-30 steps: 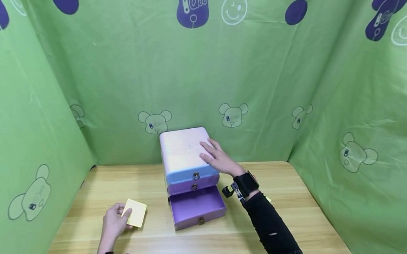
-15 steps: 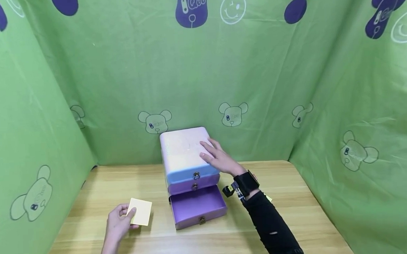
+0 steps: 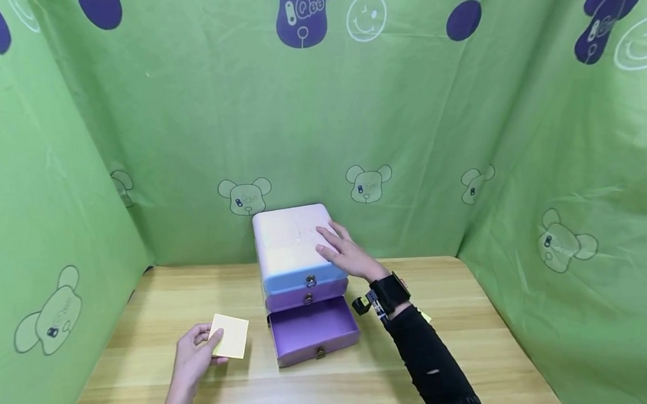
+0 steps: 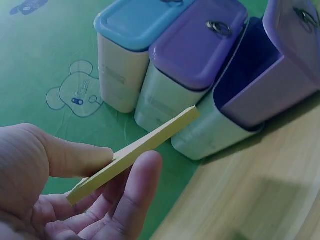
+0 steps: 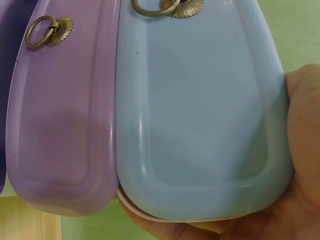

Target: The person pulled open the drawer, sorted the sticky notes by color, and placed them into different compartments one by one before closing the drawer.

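Observation:
My left hand [image 3: 191, 355] pinches a pad of pale yellow sticky notes [image 3: 233, 337] between thumb and fingers, left of a small three-drawer cabinet [image 3: 289, 233]. Edge-on in the left wrist view, the pad [image 4: 135, 152] shows its thickness. The cabinet has a pinkish-white top, a blue top drawer [image 3: 289, 280], a purple middle drawer [image 3: 290, 298] and a purple bottom drawer [image 3: 313, 329]. That bottom drawer is pulled out, its inside bare. My right hand [image 3: 350, 252] rests with spread fingers on the cabinet's top right edge, beside the blue drawer front [image 5: 200, 110] in the right wrist view.
A small yellow piece [image 3: 426, 317] peeks out from behind the right forearm on the wooden table [image 3: 470, 340]. Green printed cloth [image 3: 298, 125] hangs behind and on both sides. Metal ring pulls [image 3: 310, 280] stick out from the drawer fronts.
My left hand has moved to the right with the sticky note pad, closer to the pulled-out drawer. The right hand stays on the cabinet, and the drawers have not moved.

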`<action>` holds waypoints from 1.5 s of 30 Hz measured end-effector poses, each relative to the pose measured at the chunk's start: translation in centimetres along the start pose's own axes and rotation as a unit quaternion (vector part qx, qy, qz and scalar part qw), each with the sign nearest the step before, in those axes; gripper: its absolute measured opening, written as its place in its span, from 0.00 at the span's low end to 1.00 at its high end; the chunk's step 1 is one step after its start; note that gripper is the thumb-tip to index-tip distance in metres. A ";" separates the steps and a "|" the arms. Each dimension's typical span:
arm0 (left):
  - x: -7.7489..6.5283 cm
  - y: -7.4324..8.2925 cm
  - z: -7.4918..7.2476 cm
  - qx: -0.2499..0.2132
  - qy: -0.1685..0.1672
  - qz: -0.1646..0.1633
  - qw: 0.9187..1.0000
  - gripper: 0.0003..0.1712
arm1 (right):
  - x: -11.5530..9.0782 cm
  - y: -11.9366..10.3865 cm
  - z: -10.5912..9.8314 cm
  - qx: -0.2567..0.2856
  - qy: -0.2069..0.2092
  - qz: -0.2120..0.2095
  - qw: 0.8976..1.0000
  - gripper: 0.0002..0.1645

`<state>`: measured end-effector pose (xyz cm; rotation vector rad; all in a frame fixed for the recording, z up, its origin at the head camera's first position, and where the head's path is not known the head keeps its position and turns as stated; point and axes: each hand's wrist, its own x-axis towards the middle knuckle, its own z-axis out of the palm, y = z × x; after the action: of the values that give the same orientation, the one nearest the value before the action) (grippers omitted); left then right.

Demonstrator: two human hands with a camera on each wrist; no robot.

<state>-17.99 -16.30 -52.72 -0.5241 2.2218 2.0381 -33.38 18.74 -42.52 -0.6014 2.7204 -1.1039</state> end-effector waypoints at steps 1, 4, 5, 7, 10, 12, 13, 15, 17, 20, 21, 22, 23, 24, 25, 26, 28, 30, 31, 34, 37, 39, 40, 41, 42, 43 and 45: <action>-0.1 0.1 0.1 -0.002 -0.002 0.001 1.000 0.24 | 0.0 0.0 0.0 0.001 -0.001 0.001 1.000 0.40; -0.4 0.3 0.4 -0.013 -0.003 0.004 1.000 0.26 | -0.1 0.0 0.1 0.007 -0.002 0.005 1.000 0.39; -0.4 0.4 0.6 -0.017 -0.002 0.004 1.000 0.26 | -0.1 0.0 0.1 0.009 -0.003 0.006 1.000 0.39; -0.5 0.6 0.9 -0.026 0.000 0.004 1.000 0.26 | 0.0 0.0 0.2 0.009 -0.001 0.006 1.000 0.39; -0.5 1.0 1.4 -0.033 -0.001 0.006 0.999 0.25 | 0.1 0.2 0.1 0.007 0.003 0.005 1.000 0.39; -0.6 1.2 1.7 -0.036 -0.003 0.007 0.999 0.24 | 0.2 0.3 0.1 0.006 0.005 0.008 1.000 0.39; -0.6 1.3 1.8 -0.036 -0.005 0.007 0.999 0.24 | 0.2 0.3 0.1 0.005 0.004 0.008 1.000 0.39; -0.7 1.4 2.1 -0.037 -0.004 0.006 0.999 0.24 | 0.3 0.3 0.1 0.004 0.001 0.012 1.000 0.40; -0.8 1.5 2.2 -0.039 -0.003 0.006 0.999 0.23 | 0.3 0.3 0.1 0.004 -0.001 0.010 1.000 0.40; -0.9 1.6 2.5 -0.043 -0.005 0.007 0.999 0.23 | 0.2 0.3 0.3 0.004 0.001 0.006 1.000 0.39; -1.0 1.6 2.7 -0.044 -0.006 0.008 0.999 0.23 | 0.2 0.3 0.3 0.005 0.002 0.004 1.000 0.39; -1.0 1.7 2.8 -0.046 -0.007 0.009 0.999 0.23 | 0.2 0.4 0.3 0.006 0.002 0.004 1.000 0.39; -1.1 1.7 2.9 -0.047 -0.007 0.009 0.999 0.23 | 0.1 0.4 0.3 0.006 0.002 0.004 1.000 0.39; -1.2 1.7 3.1 -0.050 -0.010 0.012 0.999 0.24 | 0.1 0.4 0.4 0.007 0.002 0.004 1.000 0.39; -1.2 1.7 3.2 -0.052 -0.010 0.012 0.999 0.24 | 0.1 0.4 0.4 0.007 0.002 0.005 1.000 0.39; -1.3 1.8 3.4 -0.054 -0.010 0.013 0.998 0.24 | 0.2 0.5 0.3 0.008 0.002 0.005 1.000 0.39; -1.4 1.9 3.6 -0.058 -0.011 0.015 0.998 0.24 | 0.2 0.5 0.2 0.007 0.003 0.003 1.000 0.39; -1.4 1.9 3.9 -0.061 -0.012 0.018 0.998 0.24 | 0.1 0.5 0.2 0.005 0.004 0.000 1.000 0.39; -1.4 2.0 4.0 -0.061 -0.012 0.019 0.998 0.24 | 0.1 0.5 0.1 0.004 0.005 -0.001 1.000 0.39; -1.4 2.1 4.3 -0.062 -0.013 0.023 0.998 0.24 | 0.0 0.5 0.1 0.002 0.005 -0.004 1.000 0.40; -1.5 2.2 4.7 -0.063 -0.017 0.027 0.998 0.23 | 0.0 0.6 0.1 0.000 0.004 -0.005 1.000 0.40; -1.7 2.3 4.9 -0.063 -0.021 0.026 0.997 0.23 | 0.0 0.7 0.2 -0.001 0.003 -0.005 1.000 0.39; -1.7 2.3 5.0 -0.063 -0.022 0.027 0.997 0.23 | 0.0 0.7 0.2 -0.001 0.003 -0.005 1.000 0.39; -1.8 2.4 5.1 -0.064 -0.023 0.027 0.997 0.23 | 0.1 0.7 0.2 -0.001 0.003 -0.006 1.000 0.39; -1.8 2.5 5.2 -0.063 -0.025 0.028 0.997 0.22 | 0.1 0.7 0.2 -0.001 0.003 -0.005 1.000 0.39; -1.8 2.5 5.3 -0.064 -0.025 0.028 0.997 0.22 | 0.1 0.7 0.2 -0.001 0.003 -0.006 1.000 0.39; -1.8 2.7 5.5 -0.065 -0.027 0.034 0.997 0.22 | 0.1 0.6 0.1 -0.001 0.004 -0.007 1.000 0.39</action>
<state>-18.09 -10.44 -50.25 -0.4050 2.1150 2.2145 -33.62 18.99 -43.00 -0.6194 2.7289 -1.1082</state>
